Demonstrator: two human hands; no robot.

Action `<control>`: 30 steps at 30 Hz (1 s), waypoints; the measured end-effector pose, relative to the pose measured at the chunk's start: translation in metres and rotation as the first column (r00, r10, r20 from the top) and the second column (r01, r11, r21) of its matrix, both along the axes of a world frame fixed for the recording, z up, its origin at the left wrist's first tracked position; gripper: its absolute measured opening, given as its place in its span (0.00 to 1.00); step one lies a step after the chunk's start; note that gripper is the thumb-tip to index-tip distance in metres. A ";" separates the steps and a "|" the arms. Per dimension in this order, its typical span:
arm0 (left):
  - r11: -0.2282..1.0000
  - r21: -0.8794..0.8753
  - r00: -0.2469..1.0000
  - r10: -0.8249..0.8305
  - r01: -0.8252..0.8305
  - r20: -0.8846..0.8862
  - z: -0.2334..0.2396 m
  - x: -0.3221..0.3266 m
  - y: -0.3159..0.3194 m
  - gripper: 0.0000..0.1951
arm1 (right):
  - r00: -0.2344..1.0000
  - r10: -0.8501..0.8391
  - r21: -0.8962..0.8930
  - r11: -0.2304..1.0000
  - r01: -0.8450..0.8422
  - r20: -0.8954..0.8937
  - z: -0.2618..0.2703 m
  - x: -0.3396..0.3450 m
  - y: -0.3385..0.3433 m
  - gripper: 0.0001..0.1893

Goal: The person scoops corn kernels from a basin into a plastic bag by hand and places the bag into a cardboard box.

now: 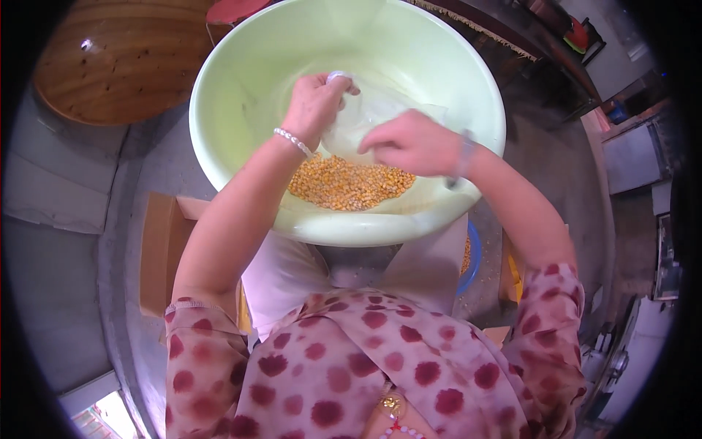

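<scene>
A large pale green plastic basin (247, 104) rests by my lap, with a heap of yellow corn kernels (351, 184) at its near side. Above the heap hangs a clear plastic bag (348, 129), its outline hard to make out against the basin. My left hand (318, 104) grips a bunched part of this bag, and whitish plastic shows at the top of the fist. To its right, my right hand (414, 144) is over the kernels with its fingers bent. It is blurred, and its fingertips beside the bag do not show whether they pinch anything.
Below the basin's right side, a blue basin (474, 258) with corn kernels stands on the floor. An open cardboard box (162, 252) is at the left, with a round wooden tabletop (120, 60) beyond it. Part of a red stool (236, 10) shows behind the basin.
</scene>
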State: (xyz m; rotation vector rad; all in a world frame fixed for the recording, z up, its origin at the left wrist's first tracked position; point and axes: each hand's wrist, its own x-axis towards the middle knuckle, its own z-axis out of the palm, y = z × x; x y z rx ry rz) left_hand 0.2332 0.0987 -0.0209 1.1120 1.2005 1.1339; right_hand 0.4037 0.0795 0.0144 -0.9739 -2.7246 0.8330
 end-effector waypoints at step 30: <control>0.961 -0.121 0.191 -0.171 0.250 -0.966 -0.045 -0.052 0.040 0.11 | 0.599 -0.140 -0.034 0.962 0.270 0.789 -0.133 0.008 0.079 0.24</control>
